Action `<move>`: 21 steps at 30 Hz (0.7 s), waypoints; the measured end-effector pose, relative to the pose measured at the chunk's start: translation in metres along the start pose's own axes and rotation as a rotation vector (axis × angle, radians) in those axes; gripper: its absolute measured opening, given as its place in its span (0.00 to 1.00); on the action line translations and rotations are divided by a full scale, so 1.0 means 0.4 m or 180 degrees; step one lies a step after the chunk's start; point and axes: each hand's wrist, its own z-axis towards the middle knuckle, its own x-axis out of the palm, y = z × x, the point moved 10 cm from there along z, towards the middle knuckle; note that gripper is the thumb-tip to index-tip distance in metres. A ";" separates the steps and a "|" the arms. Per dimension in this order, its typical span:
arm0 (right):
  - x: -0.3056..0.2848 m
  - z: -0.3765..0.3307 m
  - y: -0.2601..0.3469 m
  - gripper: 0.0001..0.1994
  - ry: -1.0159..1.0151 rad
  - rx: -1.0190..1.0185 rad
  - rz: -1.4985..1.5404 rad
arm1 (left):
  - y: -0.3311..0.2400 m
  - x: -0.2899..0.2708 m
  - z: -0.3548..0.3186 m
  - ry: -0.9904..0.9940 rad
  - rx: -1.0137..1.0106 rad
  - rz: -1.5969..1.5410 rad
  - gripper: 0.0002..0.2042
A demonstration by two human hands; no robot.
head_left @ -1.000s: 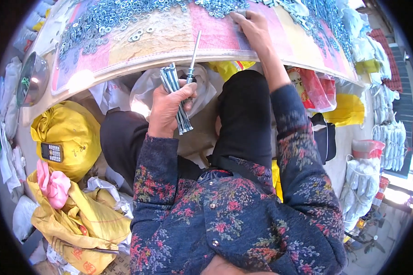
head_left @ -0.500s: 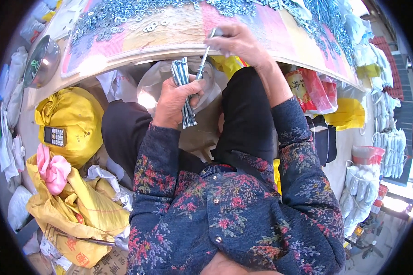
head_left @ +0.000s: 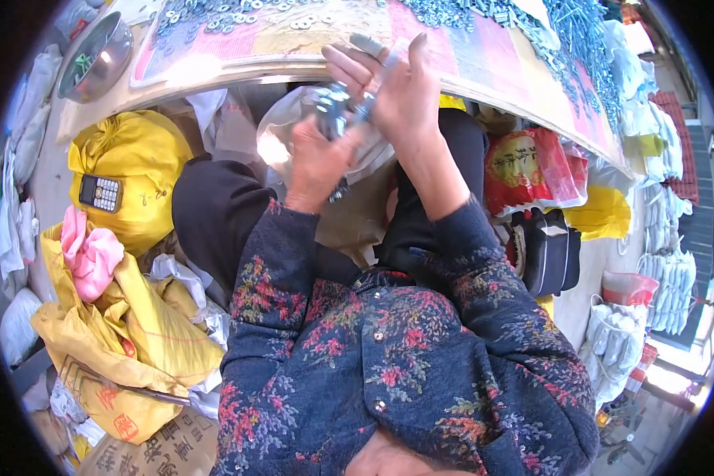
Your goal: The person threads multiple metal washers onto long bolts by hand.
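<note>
Wooden board [head_left: 214, 75], washers strewn | crowded stall, yellow sacks [head_left: 127, 159] | both hands [head_left: 357, 111] gripping steel bolts [head_left: 333, 107]

Sunlit curved wooden worktable [head_left: 214, 75] seen at twelve o'clock; yellow plastic sacks [head_left: 131, 159] piled on floor at nine.
</note>
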 end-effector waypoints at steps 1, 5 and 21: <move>0.024 -0.019 0.003 0.39 0.0194 -0.0082 -0.0392 | -0.012 -0.034 0.010 -0.0151 0.0077 -0.0158 0.05; 0.047 -0.051 0.036 0.31 0.0227 -0.0515 -0.2215 | -0.006 -0.134 0.019 -0.0783 -0.0018 -0.0572 0.05; 0.214 -0.096 -0.018 0.13 0.0748 -0.1946 -0.5204 | -0.040 -0.130 0.003 -0.0578 0.0993 -0.0480 0.09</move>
